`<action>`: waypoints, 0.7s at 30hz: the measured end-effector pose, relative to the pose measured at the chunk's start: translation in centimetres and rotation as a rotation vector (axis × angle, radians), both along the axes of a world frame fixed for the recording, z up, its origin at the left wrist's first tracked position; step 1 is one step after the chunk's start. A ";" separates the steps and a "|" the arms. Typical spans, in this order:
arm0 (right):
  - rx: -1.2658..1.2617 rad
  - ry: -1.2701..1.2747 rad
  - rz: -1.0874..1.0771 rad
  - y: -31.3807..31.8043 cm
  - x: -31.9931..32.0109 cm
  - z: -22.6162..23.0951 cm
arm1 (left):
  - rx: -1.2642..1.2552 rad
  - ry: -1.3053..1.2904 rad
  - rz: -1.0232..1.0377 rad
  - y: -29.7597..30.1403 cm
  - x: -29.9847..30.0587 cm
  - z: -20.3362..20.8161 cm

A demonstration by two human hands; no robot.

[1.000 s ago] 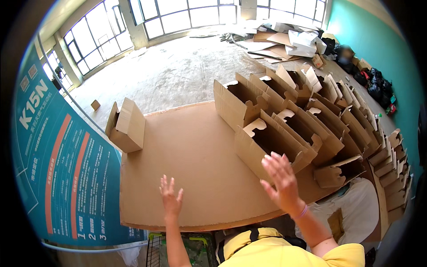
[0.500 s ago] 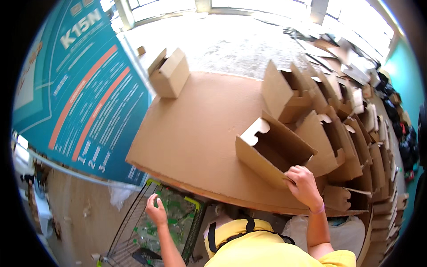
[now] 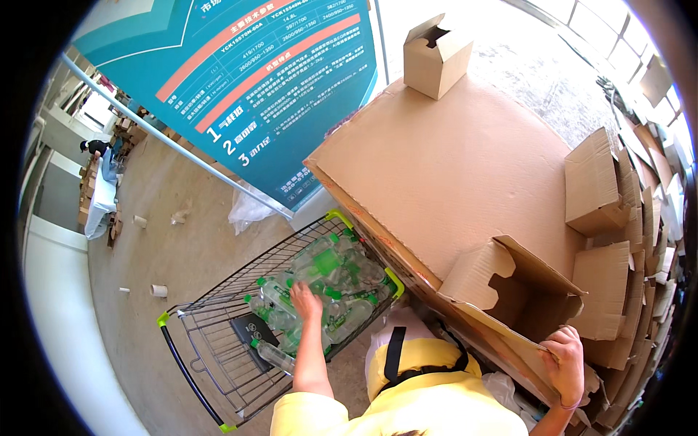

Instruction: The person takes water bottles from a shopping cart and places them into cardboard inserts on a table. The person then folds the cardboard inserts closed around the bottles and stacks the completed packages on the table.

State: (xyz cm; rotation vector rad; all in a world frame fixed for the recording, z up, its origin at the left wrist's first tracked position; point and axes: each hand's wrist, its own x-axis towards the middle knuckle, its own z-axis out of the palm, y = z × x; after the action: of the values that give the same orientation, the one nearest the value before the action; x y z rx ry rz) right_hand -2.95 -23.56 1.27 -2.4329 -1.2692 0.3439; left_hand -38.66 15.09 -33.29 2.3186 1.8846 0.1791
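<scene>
My left hand (image 3: 306,302) reaches down into a black wire shopping cart (image 3: 211,312) with green corners. Its partly spread fingers are among clear plastic bottles (image 3: 320,265) with green caps and labels; no firm grip on one shows. On the right, my right hand (image 3: 565,356) pinches the near edge of an open cardboard box (image 3: 472,280). That box is tilted at the near edge of a large cardboard-topped surface (image 3: 436,160), its opening facing up.
More open cardboard boxes (image 3: 600,182) crowd the right side in stacked rows. A small box (image 3: 436,65) stands at the far corner. A teal banner (image 3: 291,94) rises beyond the cart. Plastic film (image 3: 251,211) and white tubes (image 3: 158,291) lie on the floor. A person (image 3: 98,149) is far left.
The view has swung left toward the cart. My left hand has gone from above the cart down onto the bottles. My right hand still grips the box, which now sits nearer the surface's edge.
</scene>
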 end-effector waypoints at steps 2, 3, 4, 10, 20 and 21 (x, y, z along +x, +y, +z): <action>-0.019 -0.004 -0.026 0.3 0.1 0.1 | 0.096 0.019 -0.103 1.6 0.7 -0.1; -0.021 0.003 -0.037 0.3 0.1 0.0 | 0.144 -0.001 -0.207 2.9 0.5 -0.4; -0.021 0.008 -0.050 0.2 0.0 -0.2 | 0.193 -0.023 -0.313 3.9 0.8 -0.6; -0.055 0.002 -0.124 0.9 -0.5 0.1 | -0.199 0.388 -0.261 7.6 5.3 -3.7; -0.020 -0.014 -0.157 0.3 -1.5 -0.5 | -0.256 -0.098 -0.293 5.8 6.6 0.7; -0.016 -0.028 -0.156 0.3 -1.5 -0.6 | -0.304 -0.253 -0.281 5.6 6.7 2.1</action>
State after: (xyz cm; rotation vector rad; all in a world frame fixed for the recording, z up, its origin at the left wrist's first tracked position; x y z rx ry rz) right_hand -4.49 -23.30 0.66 -2.5388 -1.0829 0.2783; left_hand -31.95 20.66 -31.24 2.2000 1.3490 0.1333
